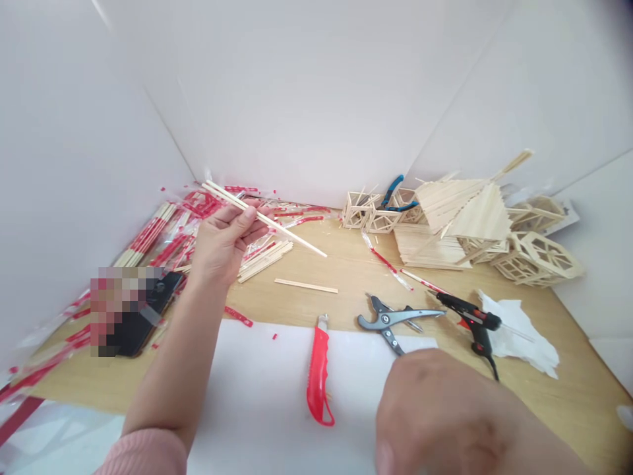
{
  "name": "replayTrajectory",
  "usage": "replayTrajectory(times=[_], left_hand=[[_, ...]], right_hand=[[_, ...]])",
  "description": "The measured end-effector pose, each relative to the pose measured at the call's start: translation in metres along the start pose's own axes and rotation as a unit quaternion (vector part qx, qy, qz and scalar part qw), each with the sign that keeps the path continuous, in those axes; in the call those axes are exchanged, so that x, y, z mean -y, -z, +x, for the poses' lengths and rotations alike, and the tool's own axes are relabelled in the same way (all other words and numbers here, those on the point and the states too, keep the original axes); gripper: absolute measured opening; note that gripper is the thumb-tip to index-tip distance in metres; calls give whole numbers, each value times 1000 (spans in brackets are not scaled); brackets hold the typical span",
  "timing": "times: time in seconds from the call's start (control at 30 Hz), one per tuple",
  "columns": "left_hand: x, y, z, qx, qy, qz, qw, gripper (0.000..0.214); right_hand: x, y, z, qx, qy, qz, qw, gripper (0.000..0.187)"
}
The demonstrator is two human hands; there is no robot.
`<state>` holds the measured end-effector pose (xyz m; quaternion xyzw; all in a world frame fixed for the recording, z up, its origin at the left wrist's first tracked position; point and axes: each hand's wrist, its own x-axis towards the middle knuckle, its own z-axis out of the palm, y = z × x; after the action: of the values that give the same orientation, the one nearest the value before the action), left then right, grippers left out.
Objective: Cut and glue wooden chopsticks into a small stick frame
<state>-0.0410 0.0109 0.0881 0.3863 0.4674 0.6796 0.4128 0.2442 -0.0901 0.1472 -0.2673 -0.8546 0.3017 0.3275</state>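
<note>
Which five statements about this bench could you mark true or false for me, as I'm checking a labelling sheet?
1. The left hand holds pale wooden sticks. True.
2. The right hand grips the red cutter. False: the red cutter lies mostly on the white sheet, apart from the right hand.
3. In the picture, the glue gun lies to the right of the grey pliers. True.
4. The blue-handled pliers lie on the white sheet. False: the blue-handled pliers are at the back, by the wooden frames.
5. In the picture, the dark phone is left of the red cutter. True.
</note>
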Motion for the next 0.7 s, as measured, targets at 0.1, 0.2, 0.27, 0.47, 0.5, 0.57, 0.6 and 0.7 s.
replayTrajectory(times=[0.1,0.2,0.27,0.47,0.5,0.57,0.6,0.7], left_hand=[[-6,-5,-4,0,-39,41,998,25],[-12,-11,-9,-21,-76,89,993,26],[-17,-14,-13,-36,-100,95,990,24],[-39,-15,-29,-53,-151,82,984,23],[-43,-14,-31,-49,-154,82,983,23],[-49,-13,-34,-36,-150,75,985,25],[-50,-13,-35,-28,-142,69,987,26],[-52,-12,-33,-16,-110,44,993,28]], right_hand=[[-6,-3,8,-25,-15,-56,998,36],[-24,-10,15,-89,-30,-127,987,34],[-42,-21,20,-107,-60,-154,980,31],[-113,-89,53,63,-124,-162,977,31],[-125,-102,64,74,-121,-180,973,32],[-149,-125,88,88,-119,-221,964,34],[-159,-134,100,93,-118,-240,959,36],[-180,-152,134,86,-89,-273,954,35]])
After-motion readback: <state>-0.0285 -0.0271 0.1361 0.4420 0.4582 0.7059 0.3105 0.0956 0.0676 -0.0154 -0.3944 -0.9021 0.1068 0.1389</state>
